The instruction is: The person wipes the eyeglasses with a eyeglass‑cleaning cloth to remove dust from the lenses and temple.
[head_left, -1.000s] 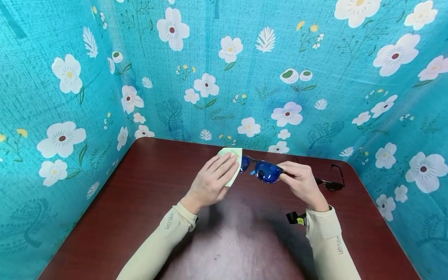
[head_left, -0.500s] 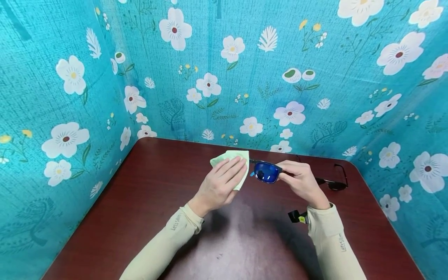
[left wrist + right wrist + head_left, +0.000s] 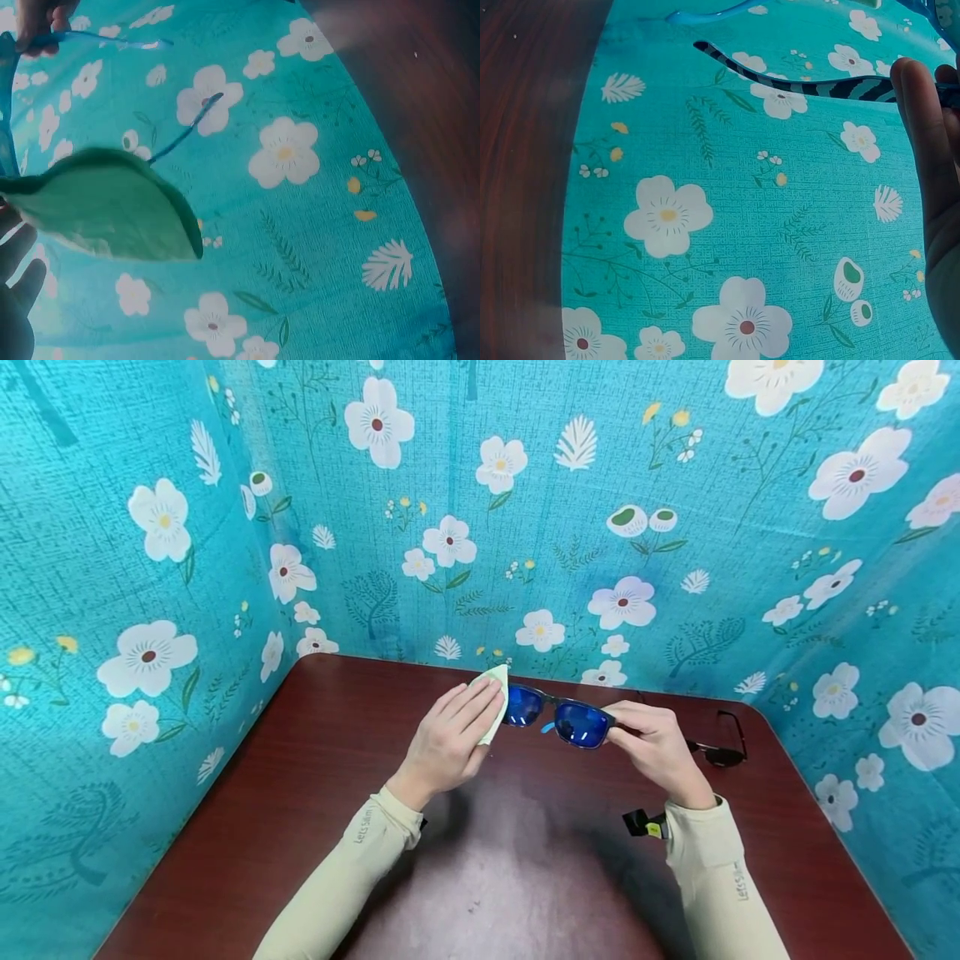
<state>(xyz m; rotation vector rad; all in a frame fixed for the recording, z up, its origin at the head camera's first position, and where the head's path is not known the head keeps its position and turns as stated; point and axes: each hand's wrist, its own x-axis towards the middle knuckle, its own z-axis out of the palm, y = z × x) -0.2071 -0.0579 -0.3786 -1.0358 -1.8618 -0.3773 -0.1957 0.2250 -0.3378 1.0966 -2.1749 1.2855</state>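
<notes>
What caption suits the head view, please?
Left hand with pale green cloth at one end of blue-lensed sunglasses, right hand gripping the other.

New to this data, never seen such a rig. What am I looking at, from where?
No robot: this is a person working bare-handed. The wide pictures come from a head-worn camera looking forward and down; the others, from cameras on the left and right wrists. The right hand pinches blue-lensed sunglasses by one side. The left hand holds a green cloth at their other end. A second, dark-lensed pair lies on the table, partly hidden behind the right hand.
</notes>
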